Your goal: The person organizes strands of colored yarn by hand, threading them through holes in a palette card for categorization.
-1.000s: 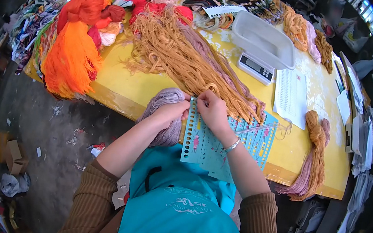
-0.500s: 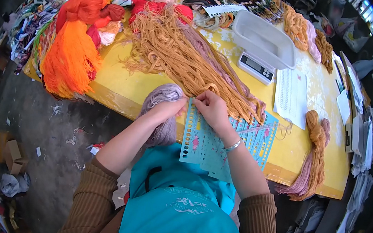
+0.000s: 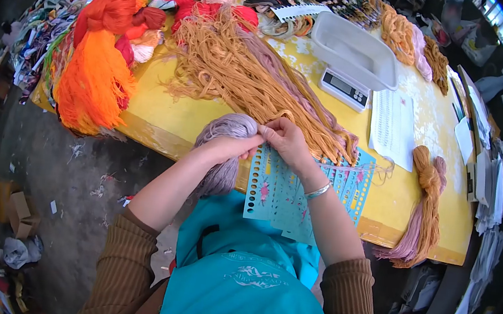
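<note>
A thick skein of greyish-lilac thread hangs over the table's front edge, and my left hand is closed on its right side. The fingertips of my right hand are pinched together against the left hand's fingertips, at the skein's edge. Fine lilac strands trail out to the right past my right wrist; the pinched ends are too small to make out clearly. Below my hands lie turquoise punched thread cards with rows of holes and pink flower prints, overlapping and partly hidden by my right forearm.
On the yellow table lies a long golden-brown thread bundle. Orange skeins are at left. A scale bears a clear plastic tray. A printed sheet and a knotted gold-and-mauve skein are at right.
My right hand has shifted slightly left, and its fingertips now meet those of my left hand; before, they were apart at the card's top edge. The left hand has edged right.
</note>
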`<state>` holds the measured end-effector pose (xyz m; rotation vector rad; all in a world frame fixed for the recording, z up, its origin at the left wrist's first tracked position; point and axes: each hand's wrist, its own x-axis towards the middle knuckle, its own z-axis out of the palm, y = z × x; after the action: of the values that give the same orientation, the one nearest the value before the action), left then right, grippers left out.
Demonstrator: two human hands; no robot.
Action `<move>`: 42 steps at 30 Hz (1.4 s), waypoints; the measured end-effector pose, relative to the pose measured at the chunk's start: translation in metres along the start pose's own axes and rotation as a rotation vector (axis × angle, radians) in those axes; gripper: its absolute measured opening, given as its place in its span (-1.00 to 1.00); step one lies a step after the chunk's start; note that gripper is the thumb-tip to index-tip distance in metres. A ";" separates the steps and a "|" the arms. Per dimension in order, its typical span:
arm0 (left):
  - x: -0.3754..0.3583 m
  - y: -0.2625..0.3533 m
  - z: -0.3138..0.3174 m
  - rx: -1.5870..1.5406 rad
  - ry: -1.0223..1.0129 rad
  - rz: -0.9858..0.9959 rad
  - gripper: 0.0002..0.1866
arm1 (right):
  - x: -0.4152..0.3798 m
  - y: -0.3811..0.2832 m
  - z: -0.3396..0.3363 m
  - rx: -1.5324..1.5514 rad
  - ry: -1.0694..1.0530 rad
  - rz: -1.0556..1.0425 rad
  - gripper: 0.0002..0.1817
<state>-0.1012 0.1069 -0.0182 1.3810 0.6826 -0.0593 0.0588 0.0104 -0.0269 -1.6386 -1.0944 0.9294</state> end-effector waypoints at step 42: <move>-0.069 0.058 0.008 -0.730 -0.220 0.324 -0.56 | -0.047 -0.079 0.013 1.070 0.011 0.110 -0.94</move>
<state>-0.1291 0.0881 0.0655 0.7469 0.2406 0.2702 0.0124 -0.0163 0.0494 -0.7998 -0.3363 1.2651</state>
